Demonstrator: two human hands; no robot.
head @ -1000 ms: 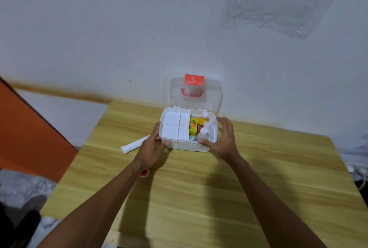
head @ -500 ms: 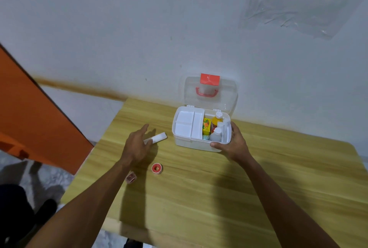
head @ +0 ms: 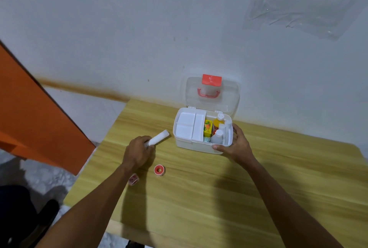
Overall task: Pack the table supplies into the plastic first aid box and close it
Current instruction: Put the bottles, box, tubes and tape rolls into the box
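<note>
White plastic first aid box with clear hinged lid raised, at the back of the wooden counter near the wall. Right hand clasped on its front right corner. Left hand closed around a white cylindrical roll left of the box. Small red tape roll lying loose nearby on the counter.

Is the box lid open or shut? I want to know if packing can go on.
Open. The clear lid stands upright behind the box, leaving the bottles inside exposed.
</note>
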